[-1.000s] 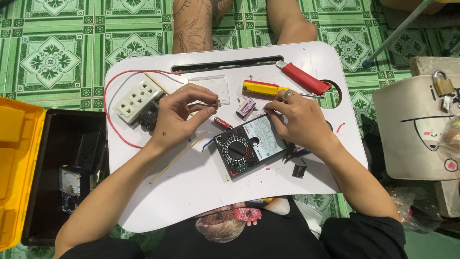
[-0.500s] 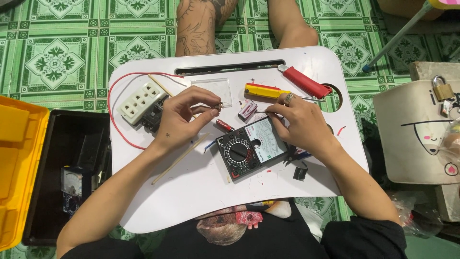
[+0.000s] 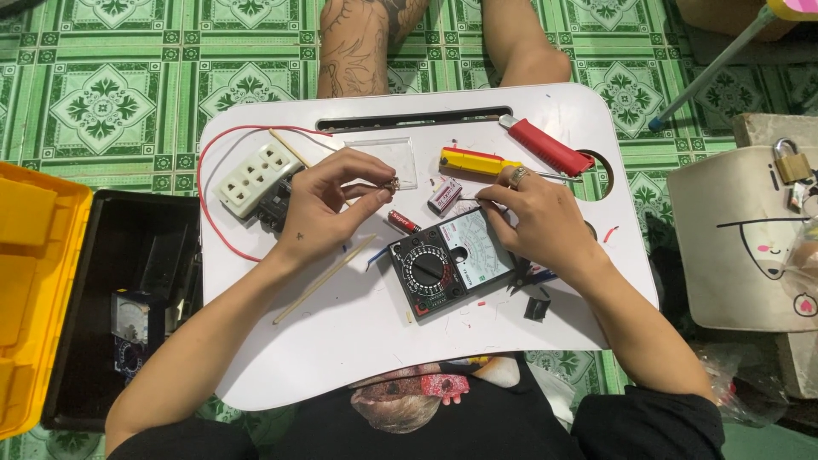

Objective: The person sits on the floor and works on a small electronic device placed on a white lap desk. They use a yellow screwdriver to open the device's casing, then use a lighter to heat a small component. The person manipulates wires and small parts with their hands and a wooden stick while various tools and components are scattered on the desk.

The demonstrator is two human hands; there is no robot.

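Currently left hand [image 3: 328, 209] pinches a small metal part [image 3: 393, 184] above the white surface [image 3: 358, 341], right hand [image 3: 532, 223] grips a thin probe [image 3: 467, 201] over the black multimeter [image 3: 450, 262], hands apart.

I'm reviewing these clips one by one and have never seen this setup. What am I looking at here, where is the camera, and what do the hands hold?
There is no machine: a person sits on a green tiled floor and works bare-handed. The one camera is worn on the head and looks straight down. In front is a white lap tray. On it lie an analog multimeter, a white socket strip with a red wire, a yellow screwdriver, a red-handled tool, a small cylindrical part and a thin wooden stick. The left hand pinches a tiny component, too small to identify. The right hand holds a thin metal probe tip. A black and yellow toolbox lies open on the left.
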